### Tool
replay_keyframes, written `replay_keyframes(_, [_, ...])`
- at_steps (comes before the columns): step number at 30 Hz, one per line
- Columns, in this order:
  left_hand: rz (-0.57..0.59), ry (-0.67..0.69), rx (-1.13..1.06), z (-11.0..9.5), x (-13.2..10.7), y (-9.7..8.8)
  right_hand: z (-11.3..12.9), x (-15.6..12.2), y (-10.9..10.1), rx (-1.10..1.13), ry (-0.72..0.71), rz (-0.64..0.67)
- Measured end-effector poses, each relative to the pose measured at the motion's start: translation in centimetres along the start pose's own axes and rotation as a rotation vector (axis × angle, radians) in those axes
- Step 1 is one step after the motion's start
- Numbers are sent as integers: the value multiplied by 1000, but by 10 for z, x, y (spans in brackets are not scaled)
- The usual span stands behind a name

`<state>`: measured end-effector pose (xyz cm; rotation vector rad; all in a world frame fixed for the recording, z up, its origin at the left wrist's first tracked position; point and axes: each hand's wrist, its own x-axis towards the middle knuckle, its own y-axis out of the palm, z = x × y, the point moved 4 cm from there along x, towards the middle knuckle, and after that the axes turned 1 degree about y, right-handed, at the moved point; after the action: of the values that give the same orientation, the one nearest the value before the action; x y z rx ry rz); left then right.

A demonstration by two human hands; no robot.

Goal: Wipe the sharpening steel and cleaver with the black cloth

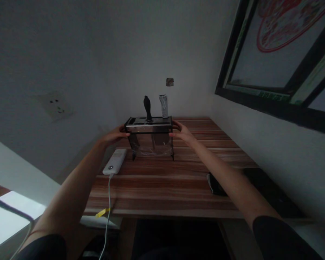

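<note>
A clear-walled box with a black frame (151, 144) stands on the striped wooden desk, close to the far wall. My left hand (115, 135) is closed on its upper left end, with the thumb along the front edge. At the upper right end, my right hand (181, 132) grips the frame in the same way. On the box's dark top stand a black knobbed handle (147, 108) and a silvery upright piece (164, 106). What the box holds cannot be made out through the walls.
Left of the box, a white power bank (115, 161) lies with a white cable (107, 213) running off the desk's front edge. Dark items (216, 184) lie under my right forearm. A wall socket (56, 105) is at left, a framed picture (273, 47) at right.
</note>
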<state>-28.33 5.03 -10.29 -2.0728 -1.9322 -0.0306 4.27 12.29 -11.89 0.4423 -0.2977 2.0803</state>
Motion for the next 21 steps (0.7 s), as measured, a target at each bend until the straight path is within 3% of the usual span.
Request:
replay_keyframes(6, [-44, -11, -28, 11, -7, -17, -15, 13, 16, 7, 29, 37])
replay_keyframes(21, [-99, -53, -63, 25, -6, -27, -34, 20, 26, 40, 67, 14])
